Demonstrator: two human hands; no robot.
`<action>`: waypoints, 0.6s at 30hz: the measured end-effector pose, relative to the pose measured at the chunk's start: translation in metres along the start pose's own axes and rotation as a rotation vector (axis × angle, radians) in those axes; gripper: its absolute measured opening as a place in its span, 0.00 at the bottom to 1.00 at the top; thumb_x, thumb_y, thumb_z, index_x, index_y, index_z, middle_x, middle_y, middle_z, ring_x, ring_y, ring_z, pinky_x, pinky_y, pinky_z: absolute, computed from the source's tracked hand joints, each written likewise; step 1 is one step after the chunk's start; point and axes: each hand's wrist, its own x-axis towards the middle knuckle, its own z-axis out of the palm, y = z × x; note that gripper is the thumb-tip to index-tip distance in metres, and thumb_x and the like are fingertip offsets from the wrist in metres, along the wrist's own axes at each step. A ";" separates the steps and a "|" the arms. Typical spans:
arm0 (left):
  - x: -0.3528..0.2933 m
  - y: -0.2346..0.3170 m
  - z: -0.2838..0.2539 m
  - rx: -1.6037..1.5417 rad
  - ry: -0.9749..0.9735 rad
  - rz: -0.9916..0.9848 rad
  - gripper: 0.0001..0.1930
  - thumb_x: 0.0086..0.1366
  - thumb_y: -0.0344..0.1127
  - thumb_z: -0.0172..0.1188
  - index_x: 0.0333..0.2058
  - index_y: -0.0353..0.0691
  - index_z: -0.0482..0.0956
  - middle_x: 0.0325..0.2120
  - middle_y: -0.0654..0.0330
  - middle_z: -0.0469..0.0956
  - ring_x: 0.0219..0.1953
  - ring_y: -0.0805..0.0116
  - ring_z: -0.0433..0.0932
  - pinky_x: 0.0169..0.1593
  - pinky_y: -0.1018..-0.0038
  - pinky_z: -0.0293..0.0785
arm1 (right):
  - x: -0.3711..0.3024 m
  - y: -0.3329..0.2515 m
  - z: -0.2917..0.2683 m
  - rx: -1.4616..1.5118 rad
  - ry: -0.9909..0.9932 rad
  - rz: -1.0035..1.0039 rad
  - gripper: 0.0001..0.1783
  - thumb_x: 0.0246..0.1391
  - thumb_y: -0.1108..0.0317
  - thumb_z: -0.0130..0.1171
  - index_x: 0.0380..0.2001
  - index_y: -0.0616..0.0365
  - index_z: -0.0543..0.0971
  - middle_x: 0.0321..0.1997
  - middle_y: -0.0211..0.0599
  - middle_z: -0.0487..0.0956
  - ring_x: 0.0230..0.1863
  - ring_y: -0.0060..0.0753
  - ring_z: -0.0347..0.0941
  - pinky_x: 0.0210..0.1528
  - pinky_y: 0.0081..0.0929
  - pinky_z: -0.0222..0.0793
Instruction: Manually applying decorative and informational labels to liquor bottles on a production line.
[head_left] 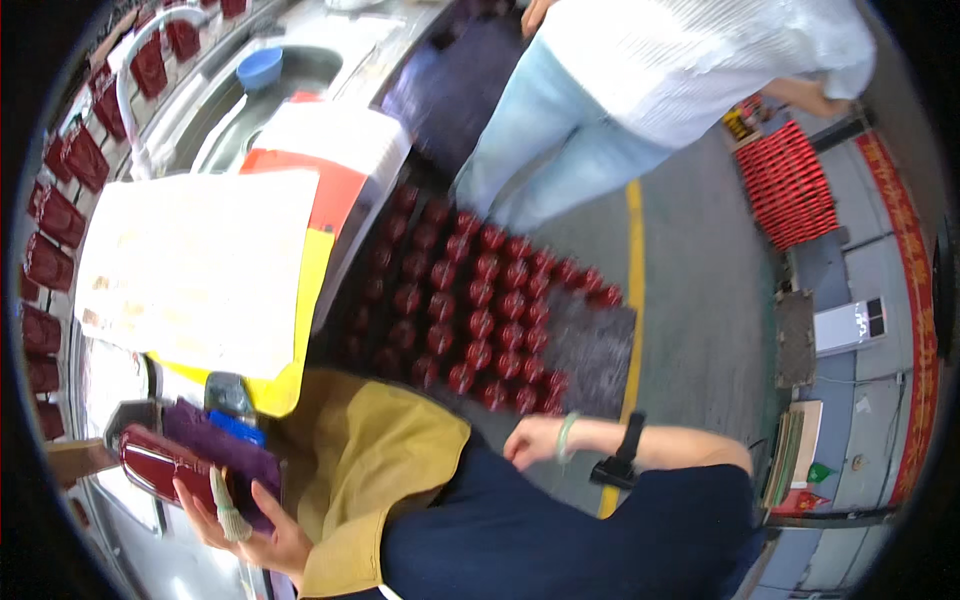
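Observation:
At the lower left, a glossy dark red, round-edged piece point(165, 466) lies tilted against the fingers of my left hand point(262, 540). One of those fingers wears a pale, ribbed finger cover point(231, 512). Next to the hand is a dark purple cloth point(215, 440), partly covered by the piece. My right hand point(537, 441) hangs beside my body with its fingers curled in and no object visible in it. A pale bracelet and a black wristband point(622, 455) circle that wrist and forearm.
Several shiny dark red round pieces point(480, 322) stand in rows beyond me. A stained white sheet point(195, 270) lies over yellow and orange ones. Red pieces point(50, 262) line the far left, near a sink with a blue bowl point(260, 67). Another person point(590, 110) stands ahead.

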 end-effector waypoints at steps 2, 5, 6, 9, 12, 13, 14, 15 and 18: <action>0.008 0.010 -0.002 -0.090 0.019 -0.092 0.20 0.65 0.36 0.69 0.55 0.44 0.82 0.66 0.43 0.67 0.66 0.42 0.67 0.67 0.49 0.65 | 0.010 0.015 0.005 -0.003 -0.016 0.003 0.13 0.51 0.64 0.69 0.40 0.56 0.88 0.36 0.37 0.88 0.39 0.29 0.84 0.44 0.32 0.77; 0.021 0.020 -0.011 -0.146 0.085 -0.144 0.21 0.61 0.40 0.73 0.54 0.51 0.85 0.64 0.43 0.69 0.63 0.43 0.69 0.65 0.45 0.64 | 0.004 -0.007 -0.001 -0.188 -0.023 0.030 0.13 0.49 0.65 0.70 0.38 0.55 0.88 0.35 0.36 0.88 0.38 0.29 0.84 0.43 0.32 0.77; 0.024 0.023 -0.009 -0.097 0.086 -0.127 0.21 0.61 0.40 0.73 0.54 0.50 0.85 0.64 0.42 0.69 0.62 0.43 0.70 0.64 0.46 0.64 | 0.017 0.008 0.007 -0.253 -0.026 0.013 0.13 0.48 0.65 0.71 0.39 0.55 0.88 0.36 0.36 0.88 0.39 0.30 0.84 0.44 0.32 0.77; 0.025 0.020 -0.012 -0.106 0.126 -0.121 0.20 0.61 0.38 0.72 0.53 0.50 0.85 0.63 0.43 0.70 0.61 0.42 0.70 0.62 0.47 0.66 | 0.023 0.021 0.011 -0.118 -0.027 0.057 0.14 0.48 0.67 0.72 0.40 0.55 0.88 0.38 0.37 0.88 0.42 0.31 0.84 0.47 0.33 0.77; 0.026 0.017 -0.013 -0.111 0.131 -0.126 0.20 0.62 0.38 0.71 0.54 0.50 0.85 0.63 0.44 0.71 0.60 0.42 0.70 0.62 0.47 0.66 | 0.027 0.024 0.008 -0.122 -0.039 0.033 0.14 0.54 0.64 0.69 0.42 0.58 0.87 0.35 0.35 0.87 0.38 0.27 0.82 0.43 0.30 0.76; 0.025 0.018 -0.012 -0.115 0.140 -0.132 0.20 0.62 0.38 0.71 0.54 0.50 0.85 0.63 0.44 0.71 0.60 0.42 0.70 0.62 0.47 0.66 | 0.033 0.022 0.009 -0.139 -0.095 0.047 0.14 0.54 0.64 0.70 0.43 0.57 0.87 0.35 0.34 0.87 0.38 0.27 0.82 0.43 0.30 0.76; 0.027 0.018 -0.013 -0.108 0.134 -0.126 0.20 0.62 0.38 0.71 0.54 0.50 0.85 0.63 0.44 0.71 0.60 0.42 0.70 0.62 0.47 0.66 | 0.036 0.026 0.011 -0.074 -0.064 0.007 0.14 0.54 0.65 0.68 0.42 0.57 0.87 0.33 0.34 0.86 0.35 0.26 0.81 0.42 0.30 0.75; 0.028 0.018 -0.014 -0.102 0.126 -0.120 0.20 0.62 0.37 0.71 0.54 0.50 0.85 0.63 0.44 0.71 0.60 0.42 0.70 0.62 0.47 0.66 | 0.034 0.030 0.010 -0.074 -0.059 0.001 0.14 0.54 0.65 0.68 0.42 0.57 0.87 0.33 0.34 0.86 0.35 0.26 0.81 0.42 0.30 0.75; 0.026 0.016 -0.013 -0.102 0.145 -0.124 0.20 0.62 0.37 0.71 0.54 0.50 0.85 0.63 0.44 0.71 0.61 0.42 0.70 0.62 0.47 0.66 | 0.032 0.041 0.006 -0.071 -0.015 0.006 0.14 0.53 0.67 0.66 0.42 0.59 0.86 0.29 0.33 0.85 0.34 0.24 0.79 0.40 0.29 0.73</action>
